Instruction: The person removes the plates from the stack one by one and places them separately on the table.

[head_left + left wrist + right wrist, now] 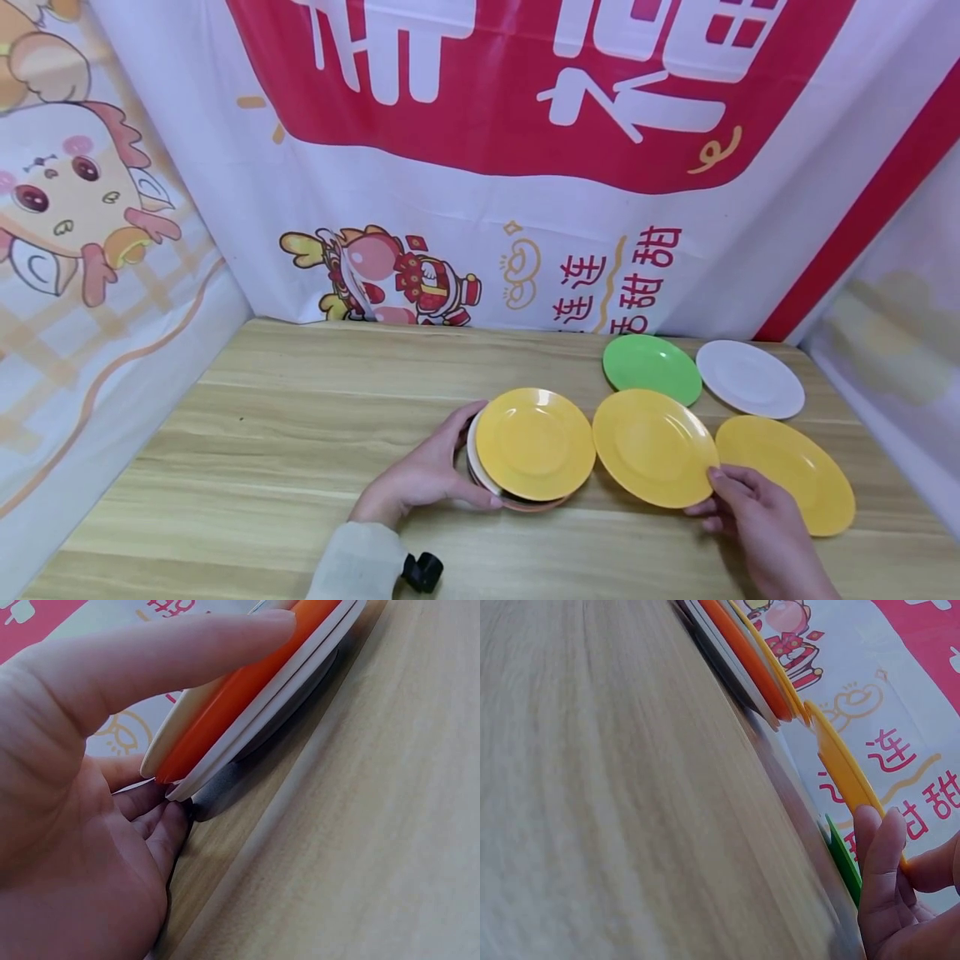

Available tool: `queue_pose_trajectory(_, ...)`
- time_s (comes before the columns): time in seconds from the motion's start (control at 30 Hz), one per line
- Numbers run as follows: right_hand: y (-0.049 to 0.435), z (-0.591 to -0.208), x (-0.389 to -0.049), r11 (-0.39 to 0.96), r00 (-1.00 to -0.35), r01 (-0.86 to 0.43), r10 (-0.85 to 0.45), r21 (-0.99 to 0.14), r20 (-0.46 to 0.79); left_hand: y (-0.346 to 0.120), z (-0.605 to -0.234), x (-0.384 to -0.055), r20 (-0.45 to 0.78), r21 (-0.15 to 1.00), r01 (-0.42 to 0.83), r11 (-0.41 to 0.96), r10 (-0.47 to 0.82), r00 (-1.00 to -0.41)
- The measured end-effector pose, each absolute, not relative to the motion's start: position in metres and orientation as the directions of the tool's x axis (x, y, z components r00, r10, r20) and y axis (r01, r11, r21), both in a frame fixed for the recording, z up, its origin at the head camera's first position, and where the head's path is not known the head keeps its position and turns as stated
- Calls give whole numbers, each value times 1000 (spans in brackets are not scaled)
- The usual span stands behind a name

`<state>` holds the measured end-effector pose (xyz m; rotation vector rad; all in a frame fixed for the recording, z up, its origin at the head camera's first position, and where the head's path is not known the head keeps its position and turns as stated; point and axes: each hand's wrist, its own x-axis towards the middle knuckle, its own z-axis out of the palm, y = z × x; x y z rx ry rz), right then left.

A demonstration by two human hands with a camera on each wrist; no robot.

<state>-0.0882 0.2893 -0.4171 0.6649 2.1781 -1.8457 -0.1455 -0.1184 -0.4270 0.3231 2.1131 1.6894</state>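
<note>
My left hand [431, 475] holds the left side of a stack of plates, its thumb along the near edge. On top lies a yellow plate [536, 444]; beneath it the left wrist view shows a cream plate, an orange plate [217, 724], white rims and a dark plate. My right hand [776, 521] pinches the right rim of another yellow plate [652, 446] between thumb and fingers. This plate is raised off the table, and its left rim is close to the stack's top plate; I cannot tell whether they touch. Under the right hand is a further yellow plate [806, 479].
Behind the held plate lies a green plate [651, 371], with a white plate [750, 379] to its right. The wooden table [225, 450] ends at a printed cloth backdrop [450, 183], with cloth walls on both sides. A black clip [423, 572] sits by the left sleeve.
</note>
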Motion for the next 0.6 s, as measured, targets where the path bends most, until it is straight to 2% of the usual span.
queue_pose_trajectory(0.2, 292, -418, -87, 75, -863, 485, 199, -871, -464, -118, -426, -146, -174, 970, -79, 231, 431, -886)
queue_pose_trajectory(0.6, 293, -426, -88, 88, -865, 488, 180, -868, -468, -118, -426, -145, -177, 970, -84, 227, 427, -887)
